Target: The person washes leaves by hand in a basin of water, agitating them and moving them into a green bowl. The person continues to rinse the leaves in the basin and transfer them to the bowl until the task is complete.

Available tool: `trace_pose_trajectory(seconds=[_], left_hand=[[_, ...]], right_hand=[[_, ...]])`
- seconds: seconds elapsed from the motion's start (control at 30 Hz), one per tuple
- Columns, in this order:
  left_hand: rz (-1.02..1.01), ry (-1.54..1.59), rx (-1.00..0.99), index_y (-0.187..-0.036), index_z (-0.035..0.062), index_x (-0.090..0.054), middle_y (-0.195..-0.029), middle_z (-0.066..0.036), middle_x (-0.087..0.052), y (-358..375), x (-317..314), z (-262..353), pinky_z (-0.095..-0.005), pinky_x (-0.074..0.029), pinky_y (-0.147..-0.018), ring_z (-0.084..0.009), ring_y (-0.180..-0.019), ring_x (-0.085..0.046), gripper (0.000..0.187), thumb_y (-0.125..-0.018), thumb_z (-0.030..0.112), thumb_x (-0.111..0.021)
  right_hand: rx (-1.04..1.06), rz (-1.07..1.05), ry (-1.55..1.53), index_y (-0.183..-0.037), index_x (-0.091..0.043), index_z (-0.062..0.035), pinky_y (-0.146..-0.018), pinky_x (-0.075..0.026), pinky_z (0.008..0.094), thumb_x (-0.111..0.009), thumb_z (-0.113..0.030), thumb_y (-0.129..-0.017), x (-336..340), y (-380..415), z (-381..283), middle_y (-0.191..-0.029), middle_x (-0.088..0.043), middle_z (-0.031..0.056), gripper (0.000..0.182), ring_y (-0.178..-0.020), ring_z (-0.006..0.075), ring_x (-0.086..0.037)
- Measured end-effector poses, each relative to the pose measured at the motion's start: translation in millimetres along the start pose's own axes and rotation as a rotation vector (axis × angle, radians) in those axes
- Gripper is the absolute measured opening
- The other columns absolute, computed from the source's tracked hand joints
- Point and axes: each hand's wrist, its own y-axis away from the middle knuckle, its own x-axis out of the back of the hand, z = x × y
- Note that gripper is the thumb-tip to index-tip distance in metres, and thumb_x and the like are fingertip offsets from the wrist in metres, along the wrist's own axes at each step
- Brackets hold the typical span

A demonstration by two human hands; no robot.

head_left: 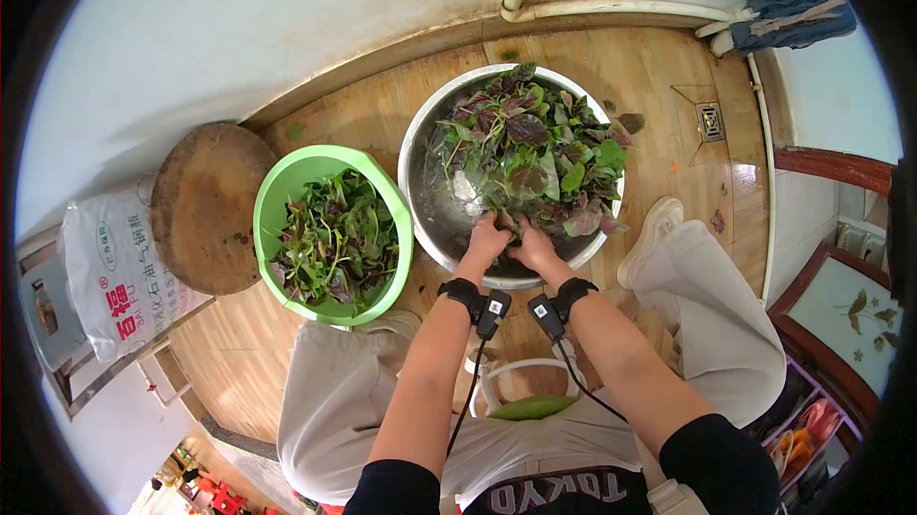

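Red-and-green leafy greens [535, 128], which look like amaranth, are heaped in a metal basin [417, 147] with water showing on its left side. At the basin's near edge, my left hand [488, 239] reaches in with its fingers curled into the leaves. Close beside it, my right hand [534, 248] also has its fingers closed among the greens, fingertips partly covered by leaves. A green plastic basket [405, 228] left of the basin holds more of the same greens [334, 243]. Both wrists carry black straps with small devices.
A round wooden board [212, 209] leans at the left beside a white printed bag [115, 267]. Pipes [621, 9] run along the wall. A floor drain [710, 121] lies to the right, and loose leaves dot the wood-patterned floor [659, 171]. My knees flank the basin.
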Motion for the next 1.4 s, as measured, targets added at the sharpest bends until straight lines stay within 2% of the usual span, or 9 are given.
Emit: trace_pose_trajectory(seconds=[0.23, 0.37, 0.53, 0.77, 0.9, 1.0, 1.23, 1.37, 1.4], left_hand=[[0.181, 0.538, -0.348, -0.093, -0.002, -0.059, -0.09, -0.011, -0.06, 22.7, 22.0, -12.0, -0.0299, -0.045, -0.063, -0.0167, -0.073, -0.056, 0.03, -0.068, 0.013, -0.066], [0.611, -0.335, -0.368, -0.081, -0.0043, -0.06, -0.105, -0.021, -0.054, 30.8, 39.8, -2.5, -0.0376, -0.044, -0.077, -0.0307, -0.099, -0.05, 0.03, -0.064, 0.018, -0.07], [0.287, -0.9, -0.309, -0.131, 0.0157, -0.025, -0.139, -0.019, -0.006, 19.4, 14.1, -7.4, -0.0589, -0.025, -0.093, -0.0438, -0.126, -0.006, 0.071, -0.071, 0.019, -0.063], [-0.037, -1.043, -0.109, -0.133, 0.0187, -0.026, -0.14, -0.016, -0.011, 4.8, -1.8, -17.0, -0.0617, -0.007, -0.097, -0.0437, -0.126, -0.006, 0.062, -0.078, 0.022, -0.053], [0.006, -1.068, -0.152, -0.121, 0.0113, -0.043, -0.131, -0.019, -0.03, 1.3, 2.0, -10.4, -0.0552, -0.026, -0.095, -0.0415, -0.12, -0.027, 0.046, -0.077, 0.014, -0.052], [0.344, -0.891, -0.346, -0.091, 0.0025, -0.053, -0.102, -0.016, -0.051, -7.3, 17.6, -9.5, -0.0316, -0.051, -0.067, -0.0293, -0.089, -0.055, 0.019, -0.072, 0.003, -0.053], [0.471, -0.89, -0.362, -0.117, 0.0097, -0.04, -0.126, -0.017, -0.032, 6.3, 31.4, 1.0, -0.0384, -0.047, -0.08, -0.0373, -0.112, -0.037, 0.044, -0.076, 0.01, -0.055], [0.1, -0.856, -0.177, -0.125, 0.0144, -0.037, -0.13, -0.018, -0.03, -12.9, -2.4, -12.6, -0.0371, -0.044, -0.083, -0.0379, -0.114, -0.035, 0.052, -0.076, 0.012, -0.054], [0.058, -0.369, -0.063, -0.123, 0.0125, -0.038, -0.127, -0.018, -0.035, -12.0, -9.6, -12.2, -0.0349, -0.044, -0.081, -0.0343, -0.11, -0.04, 0.049, -0.076, 0.011, -0.052]], right_hand=[[-0.058, 0.012, -0.927, -0.114, -0.046, -0.0035, -0.071, -0.045, 0.0329, -0.063, -0.018, -0.073, 48.5, 39.6, -37.7, -0.098, -0.059, 0.0146, 0.046, -0.086, 0.0255, -0.058], [0.225, 0.412, -0.497, -0.1, -0.052, -0.0039, -0.07, -0.044, 0.0346, -0.063, -0.015, -0.071, 44.3, 41.1, -20.5, -0.088, -0.057, 0.0152, 0.033, -0.078, 0.0281, -0.057], [0.06, 0.101, -0.035, -0.123, -0.04, -0.0127, -0.085, -0.04, 0.0486, -0.059, -0.016, -0.074, 46.6, 49.0, -31.4, -0.138, -0.016, 0.0128, 0.053, -0.113, 0.0414, -0.035], [0.106, -0.205, 0.197, -0.13, -0.032, -0.0192, -0.092, -0.026, 0.0611, -0.051, -0.013, -0.079, 32.3, 26.5, -34.9, -0.142, -0.007, 0.0087, 0.055, -0.124, 0.0411, -0.017], [0.112, -0.25, 0.216, -0.122, -0.041, -0.0147, -0.09, -0.033, 0.0528, -0.048, -0.009, -0.077, 32.8, 23.1, -27.2, -0.134, -0.024, 0.0114, 0.046, -0.118, 0.0371, -0.029], [0.139, -0.028, 0.168, -0.113, -0.047, -0.0125, -0.08, -0.042, 0.0458, -0.047, -0.003, -0.074, 37.8, 21.0, -17.5, -0.118, -0.043, 0.0123, 0.04, -0.104, 0.0333, -0.045], [-0.073, 0.079, 0.235, -0.118, -0.038, -0.0086, -0.058, -0.048, 0.0388, -0.056, -0.001, -0.07, 38.2, 26.1, -2.8, -0.089, -0.055, 0.0183, 0.052, -0.077, 0.0312, -0.057], [-0.022, 0.038, 0.066, -0.127, -0.032, -0.0099, -0.083, -0.043, 0.0379, -0.065, -0.013, -0.066, 24.7, 18.4, -16.3, -0.112, -0.047, 0.0224, 0.069, -0.101, 0.0341, -0.049], [-0.069, 0.017, -0.137, -0.129, -0.029, -0.0097, -0.086, -0.041, 0.0369, -0.064, -0.012, -0.069, 16.3, 12.1, -16.5, -0.118, -0.044, 0.0205, 0.07, -0.106, 0.0332, -0.046]])
